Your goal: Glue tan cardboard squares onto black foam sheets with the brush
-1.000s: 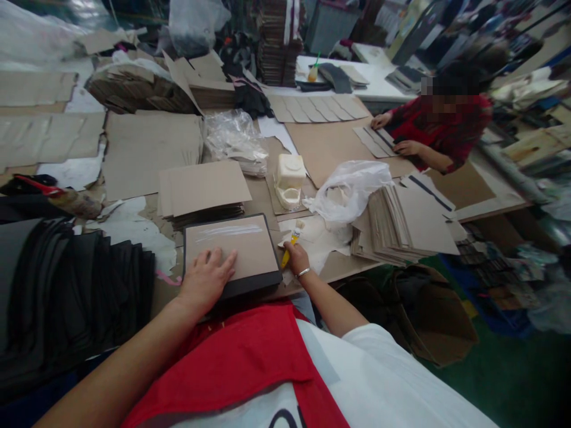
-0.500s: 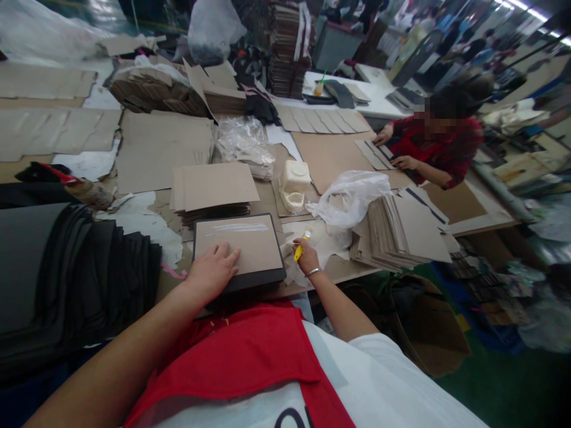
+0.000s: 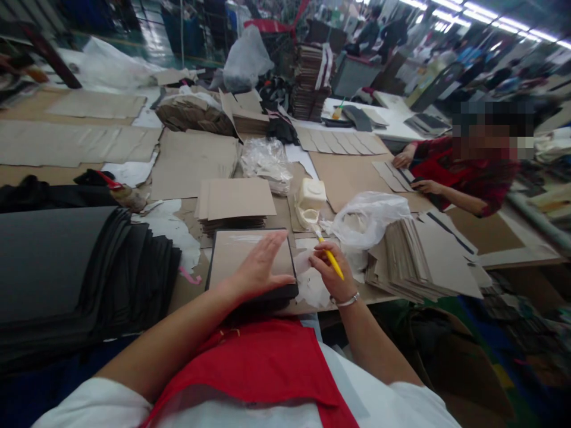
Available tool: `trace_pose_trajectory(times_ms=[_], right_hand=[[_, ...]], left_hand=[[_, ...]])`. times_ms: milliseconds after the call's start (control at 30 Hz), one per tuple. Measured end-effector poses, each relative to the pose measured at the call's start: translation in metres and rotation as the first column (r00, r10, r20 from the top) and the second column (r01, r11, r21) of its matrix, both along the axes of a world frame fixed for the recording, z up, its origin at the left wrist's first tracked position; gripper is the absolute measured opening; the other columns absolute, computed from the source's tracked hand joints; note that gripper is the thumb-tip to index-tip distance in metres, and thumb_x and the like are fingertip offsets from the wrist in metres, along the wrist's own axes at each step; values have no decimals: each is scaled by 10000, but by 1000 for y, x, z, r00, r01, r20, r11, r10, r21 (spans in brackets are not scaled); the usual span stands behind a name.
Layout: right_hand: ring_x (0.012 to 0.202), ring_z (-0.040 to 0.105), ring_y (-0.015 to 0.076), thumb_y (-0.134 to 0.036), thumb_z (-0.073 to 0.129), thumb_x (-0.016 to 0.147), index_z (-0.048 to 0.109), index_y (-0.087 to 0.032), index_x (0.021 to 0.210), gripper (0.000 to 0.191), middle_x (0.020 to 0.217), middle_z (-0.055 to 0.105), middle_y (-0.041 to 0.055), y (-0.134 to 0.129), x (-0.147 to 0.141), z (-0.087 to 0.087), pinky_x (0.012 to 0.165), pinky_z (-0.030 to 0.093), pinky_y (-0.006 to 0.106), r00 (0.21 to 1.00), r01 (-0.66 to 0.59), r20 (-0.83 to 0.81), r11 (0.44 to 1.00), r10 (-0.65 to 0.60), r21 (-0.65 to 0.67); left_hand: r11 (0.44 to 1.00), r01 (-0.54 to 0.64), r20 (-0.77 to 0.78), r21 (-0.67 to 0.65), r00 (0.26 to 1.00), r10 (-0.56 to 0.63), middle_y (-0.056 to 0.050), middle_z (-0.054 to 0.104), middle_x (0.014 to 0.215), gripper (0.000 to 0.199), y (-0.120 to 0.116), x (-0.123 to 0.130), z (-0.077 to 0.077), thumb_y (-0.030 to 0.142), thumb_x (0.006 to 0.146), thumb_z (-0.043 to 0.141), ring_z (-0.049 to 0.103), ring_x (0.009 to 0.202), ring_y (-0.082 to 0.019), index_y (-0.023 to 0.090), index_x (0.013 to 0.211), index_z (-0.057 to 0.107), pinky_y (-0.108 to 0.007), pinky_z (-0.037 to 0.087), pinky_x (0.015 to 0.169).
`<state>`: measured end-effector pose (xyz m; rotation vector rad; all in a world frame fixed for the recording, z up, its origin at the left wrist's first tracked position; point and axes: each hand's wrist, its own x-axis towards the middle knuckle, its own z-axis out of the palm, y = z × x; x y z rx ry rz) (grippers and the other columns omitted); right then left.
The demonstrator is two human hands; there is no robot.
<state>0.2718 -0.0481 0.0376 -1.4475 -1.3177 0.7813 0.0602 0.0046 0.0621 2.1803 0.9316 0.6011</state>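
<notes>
My right hand is closed round a yellow-handled brush, whose tip reaches the opening of a cream plastic container. My left hand is over a brown board, its fingers stretched out and thumb apart, holding nothing. White streaks run along the far edge of that board, which lies on a black stack. Whether my left palm touches the board is unclear.
Black sheets are piled at the left. Brown boards lie beyond the black stack. A clear bag and more boards stand at the right. A person in red works across the table.
The brush has moved away from me to the container, its handle now tilted the other way. My left hand has shifted right across the board. The camera view has turned left.
</notes>
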Motion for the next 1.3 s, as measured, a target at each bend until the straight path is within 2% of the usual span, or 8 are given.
trace_pose_trajectory(times_ms=[67, 133, 200, 333, 467, 633, 767, 1300], right_hand=[[625, 567, 97, -322, 664, 752, 504, -245, 970, 280, 723, 576, -54, 3, -9, 19, 592, 479, 229, 995, -41, -86, 998, 45, 40], [636, 560, 96, -309, 669, 748, 500, -246, 956, 275, 736, 571, -52, 12, -13, 27, 590, 477, 226, 996, 7, -90, 997, 1, 80], [627, 551, 96, -302, 663, 748, 495, -237, 933, 258, 732, 560, -50, 25, -13, 25, 587, 476, 228, 996, 91, -23, 989, -89, 120], [614, 553, 111, -320, 606, 780, 482, -220, 914, 208, 704, 550, -39, 49, -17, -2, 608, 482, 252, 961, 161, 193, 969, -197, 185], [656, 587, 143, -360, 524, 827, 484, -212, 927, 183, 743, 600, 7, 63, -33, -31, 637, 482, 275, 887, 133, 421, 978, -191, 163], [689, 607, 165, -382, 501, 834, 500, -208, 966, 218, 785, 629, 29, 79, -43, -47, 654, 472, 282, 810, 105, 562, 984, -167, 142], [684, 597, 173, -369, 506, 821, 497, -206, 968, 220, 770, 622, 26, 88, -41, -53, 649, 463, 288, 784, 98, 601, 987, -157, 129], [649, 585, 181, -367, 525, 806, 474, -208, 981, 242, 769, 612, 22, 97, -40, -59, 609, 444, 292, 802, 113, 584, 992, -126, 59]], left_hand=[[951, 122, 177, -284, 981, -73, -94, 602, 1192, 641, -1, 15, -1, 407, 676, 698, 572, 1068, -241, 168, 1244, 518, -361, 473, 895], [812, 192, 254, -551, 966, -56, -41, 661, 867, 393, 2, 17, -6, 406, 706, 642, 620, 769, -173, 134, 989, 633, -292, 502, 694], [687, 138, 248, -714, 967, 63, 0, 606, 663, 314, 9, 1, -14, 412, 695, 630, 565, 598, -120, 123, 819, 630, -247, 469, 583], [548, -112, 137, -829, 909, 393, 23, 565, 602, 378, 24, -60, -28, 450, 643, 675, 540, 550, -99, 140, 843, 594, -200, 431, 488], [470, -321, -17, -822, 839, 544, 9, 591, 644, 299, 38, -95, -27, 420, 707, 618, 548, 511, -87, 155, 832, 561, -161, 364, 407], [558, -628, -281, -542, 761, 584, 16, 562, 551, 214, 55, -92, -27, 360, 791, 531, 515, 457, -91, 164, 709, 559, -187, 378, 428], [642, -684, -337, -346, 729, 596, 1, 570, 540, 261, 66, -91, -36, 408, 763, 563, 553, 547, -135, 168, 673, 611, -221, 402, 485], [664, -672, -385, -328, 737, 556, 10, 531, 464, 332, 83, -96, -52, 447, 754, 544, 514, 474, -124, 159, 600, 602, -232, 382, 513]])
